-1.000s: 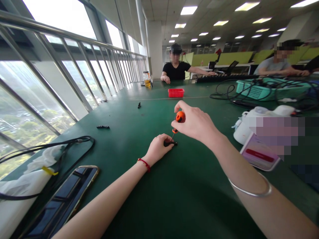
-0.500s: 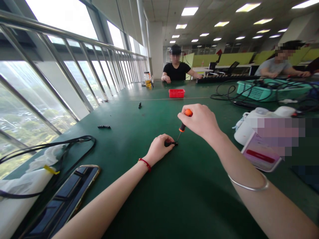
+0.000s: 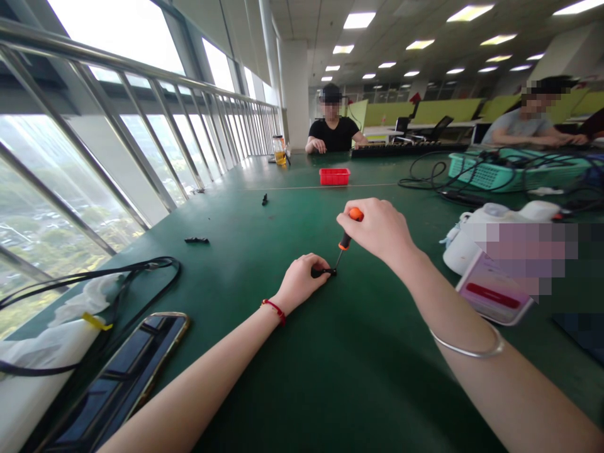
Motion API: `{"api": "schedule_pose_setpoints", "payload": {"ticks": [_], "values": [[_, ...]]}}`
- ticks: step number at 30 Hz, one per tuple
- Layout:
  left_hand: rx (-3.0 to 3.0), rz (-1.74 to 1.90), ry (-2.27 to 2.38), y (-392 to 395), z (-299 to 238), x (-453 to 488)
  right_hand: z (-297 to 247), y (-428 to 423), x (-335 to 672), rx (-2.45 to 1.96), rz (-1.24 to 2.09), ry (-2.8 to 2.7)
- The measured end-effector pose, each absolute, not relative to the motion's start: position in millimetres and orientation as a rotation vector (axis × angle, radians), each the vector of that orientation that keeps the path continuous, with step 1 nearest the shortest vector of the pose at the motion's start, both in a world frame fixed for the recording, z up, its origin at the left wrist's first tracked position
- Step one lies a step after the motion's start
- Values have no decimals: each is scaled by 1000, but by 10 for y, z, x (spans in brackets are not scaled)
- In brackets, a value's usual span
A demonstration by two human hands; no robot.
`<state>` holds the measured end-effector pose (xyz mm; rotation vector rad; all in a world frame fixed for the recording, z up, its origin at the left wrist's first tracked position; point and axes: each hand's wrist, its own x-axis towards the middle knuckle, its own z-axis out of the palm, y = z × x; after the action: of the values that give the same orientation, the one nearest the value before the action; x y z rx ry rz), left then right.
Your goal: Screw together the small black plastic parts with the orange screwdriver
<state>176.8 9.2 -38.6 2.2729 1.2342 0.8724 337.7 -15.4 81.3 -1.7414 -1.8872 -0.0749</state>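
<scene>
My right hand [image 3: 380, 229] is closed around the orange and black handle of a screwdriver [image 3: 346, 241], which leans with its thin shaft pointing down. The tip meets the right end of a small black part [image 3: 325, 272] on the green table. That part is pinched between the thumb and fingers of my left hand [image 3: 304, 280], which rests on the tabletop. Its exact kind is too small to make out, and my fingers hide some of it. Two more small black pieces lie farther left, one dark strip [image 3: 196, 240] and one shorter piece [image 3: 265, 199].
A red tray [image 3: 335, 177] stands ahead on the green table [image 3: 292, 352]. Phone [image 3: 127, 371] and cables are at left; a white bottle [image 3: 465, 242], a pink-screened phone [image 3: 495, 292] and a teal basket [image 3: 500, 180] at right. Two people sit across the table.
My hands, the screwdriver and the black part have hardly moved. Across the table, the long black strip by the person in black has shifted left.
</scene>
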Motion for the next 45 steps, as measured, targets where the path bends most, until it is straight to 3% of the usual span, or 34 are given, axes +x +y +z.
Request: {"api": "schedule_pose_setpoints", "payload": {"ticks": [45], "values": [[2298, 843, 1257, 70, -362, 1769, 917, -234, 3460, -1778, 11, -2037]]}}
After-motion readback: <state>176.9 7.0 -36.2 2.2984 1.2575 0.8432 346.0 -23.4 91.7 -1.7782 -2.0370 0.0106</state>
